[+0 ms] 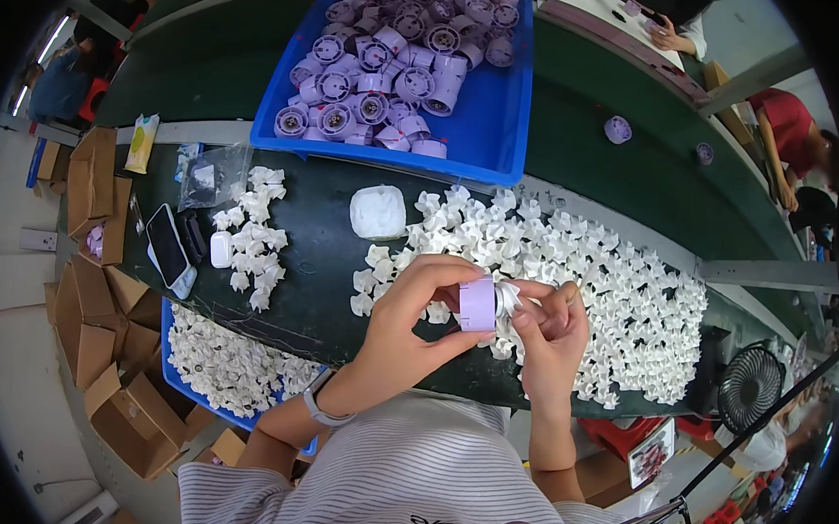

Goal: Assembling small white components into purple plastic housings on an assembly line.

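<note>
A short purple cylindrical housing [477, 304] is gripped at its rim between the thumb and fingers of my left hand [408, 310]. At its right end, my right hand [548, 326] pinches a small white fan blade piece [506, 299]. The blade piece is up against or partly inside the housing's end; I cannot tell which. Both hands are above the near edge of the dark green bench, over a wide spread of loose white fan blade pieces [612, 309]. A smaller group of them [257, 237] lies to the left.
A blue tray [386, 159] heaped with purple housings stands beyond my hands. A white block-like object [377, 213], a phone [168, 247] and a white case [221, 250] lie leftward. Below left is a blue bin [171, 356] of white pieces. A black fan [751, 387] stands right.
</note>
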Motion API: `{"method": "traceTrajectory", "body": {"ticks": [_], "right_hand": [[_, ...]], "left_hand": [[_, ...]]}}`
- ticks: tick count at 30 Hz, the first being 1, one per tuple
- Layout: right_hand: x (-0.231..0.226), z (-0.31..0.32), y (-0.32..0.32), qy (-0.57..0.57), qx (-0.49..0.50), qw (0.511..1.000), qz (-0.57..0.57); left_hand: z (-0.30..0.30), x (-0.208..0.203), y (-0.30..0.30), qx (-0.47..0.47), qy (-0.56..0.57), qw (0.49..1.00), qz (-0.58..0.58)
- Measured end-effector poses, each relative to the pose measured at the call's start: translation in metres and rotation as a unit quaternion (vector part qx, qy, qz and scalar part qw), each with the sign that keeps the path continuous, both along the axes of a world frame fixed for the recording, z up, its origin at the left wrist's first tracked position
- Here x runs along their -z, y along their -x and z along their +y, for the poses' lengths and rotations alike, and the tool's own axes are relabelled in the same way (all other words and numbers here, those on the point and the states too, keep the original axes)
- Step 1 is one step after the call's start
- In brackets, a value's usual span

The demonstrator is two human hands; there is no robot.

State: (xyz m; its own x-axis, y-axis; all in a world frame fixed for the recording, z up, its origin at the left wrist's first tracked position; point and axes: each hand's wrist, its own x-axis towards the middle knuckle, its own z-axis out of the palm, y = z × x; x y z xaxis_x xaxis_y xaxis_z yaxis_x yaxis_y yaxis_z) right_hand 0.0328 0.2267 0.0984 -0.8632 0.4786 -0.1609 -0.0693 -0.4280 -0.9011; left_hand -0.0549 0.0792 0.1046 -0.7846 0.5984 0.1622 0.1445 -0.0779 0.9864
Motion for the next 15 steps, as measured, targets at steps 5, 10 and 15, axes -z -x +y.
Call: {"method": "traceTrajectory", "body": {"ticks": [5, 10, 15], "right_hand": [[0.001, 0.008, -0.002, -0.076, -0.027, 0.996, 0.043], [-0.013, 0.014, 0.000, -0.087, -0.060, 0.994, 0.024], [-0.014, 0.017, 0.000, -0.125, -0.084, 0.987, 0.046]], "left_hand": [[-0.003, -0.006, 0.006, 0.022, 0.020, 0.999, 0.042], [-0.001, -0.011, 0.006, 0.050, -0.026, 0.995, -0.079], [-0.005, -0.012, 0.014, 0.100, -0.018, 0.993, -0.068]]}}
